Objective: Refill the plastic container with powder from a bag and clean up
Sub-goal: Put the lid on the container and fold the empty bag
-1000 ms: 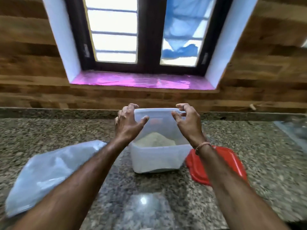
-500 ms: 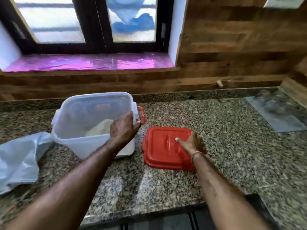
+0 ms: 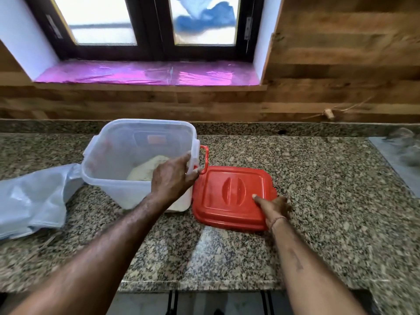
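Note:
A translucent plastic container (image 3: 106,185) stands open on the granite counter, with a heap of pale powder (image 3: 145,169) in its bottom. My left hand (image 3: 172,180) grips its near right rim, beside the red side handle (image 3: 205,159). Just to the right, touching the container, lies the red lid (image 3: 227,194), flat on the counter. My right hand (image 3: 273,206) holds the lid's near right corner, thumb on top and fingers curled around the edge. A crumpled pale blue-grey plastic bag (image 3: 31,201) lies against the container's left side.
The granite counter (image 3: 329,201) runs to a front edge (image 3: 204,286) close to me. Behind it are a wood-panelled wall and a window sill covered in pink film (image 3: 145,72). A grey sheet (image 3: 402,160) lies at the far right.
My right hand left the container's rim and moved right onto the red lid. My left hand shifted to the container's near right rim. The view swung right and down.

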`<state>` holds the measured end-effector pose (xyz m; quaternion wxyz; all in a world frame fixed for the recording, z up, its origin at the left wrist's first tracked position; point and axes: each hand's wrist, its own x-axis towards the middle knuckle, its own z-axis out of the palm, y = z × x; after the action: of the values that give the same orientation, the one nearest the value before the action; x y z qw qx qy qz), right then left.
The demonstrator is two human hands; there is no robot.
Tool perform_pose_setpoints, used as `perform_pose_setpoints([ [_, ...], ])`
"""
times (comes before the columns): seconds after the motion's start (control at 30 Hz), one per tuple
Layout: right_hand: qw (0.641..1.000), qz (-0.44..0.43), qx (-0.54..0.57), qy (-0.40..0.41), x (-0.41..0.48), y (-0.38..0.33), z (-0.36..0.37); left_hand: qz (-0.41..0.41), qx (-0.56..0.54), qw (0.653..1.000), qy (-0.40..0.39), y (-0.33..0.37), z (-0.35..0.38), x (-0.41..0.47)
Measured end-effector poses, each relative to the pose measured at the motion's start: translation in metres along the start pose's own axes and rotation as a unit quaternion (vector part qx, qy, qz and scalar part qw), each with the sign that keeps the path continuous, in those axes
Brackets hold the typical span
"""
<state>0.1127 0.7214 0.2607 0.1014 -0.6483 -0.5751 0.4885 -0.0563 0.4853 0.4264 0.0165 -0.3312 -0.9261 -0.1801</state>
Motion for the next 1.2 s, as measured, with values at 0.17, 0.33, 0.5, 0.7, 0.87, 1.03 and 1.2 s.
perform_pose_setpoints([
  [0.17,0.98,-0.005,0.189,-0.062,-0.012,-0.008,-0.018,-0.015,0.004,1.0,-0.001,0.001,0.001,0.002],
  [0.33,0.957,-0.072,0.279,-0.023,-0.023,-0.043,-0.058,-0.018,0.008,1.0,-0.001,0.008,0.001,-0.004],
  [0.5,0.918,-0.113,0.379,-0.009,-0.031,-0.095,-0.096,-0.039,-0.141,0.985,-0.09,0.01,-0.005,-0.004],
  [0.7,0.896,-0.221,0.378,0.074,-0.075,-0.148,-0.112,-0.095,-0.332,0.938,0.027,-0.023,-0.048,0.026],
  [0.87,0.864,-0.241,0.436,0.074,-0.108,-0.176,-0.109,-0.101,-0.393,0.914,0.028,-0.063,-0.068,0.042],
  [1.03,0.886,-0.213,0.404,-0.082,-0.152,-0.205,-0.035,-0.113,-0.508,0.854,0.022,-0.094,-0.087,0.051],
  [1.2,0.921,-0.197,0.298,-0.153,-0.196,-0.208,0.042,-0.132,-0.492,0.856,0.093,-0.144,-0.104,0.054],
])
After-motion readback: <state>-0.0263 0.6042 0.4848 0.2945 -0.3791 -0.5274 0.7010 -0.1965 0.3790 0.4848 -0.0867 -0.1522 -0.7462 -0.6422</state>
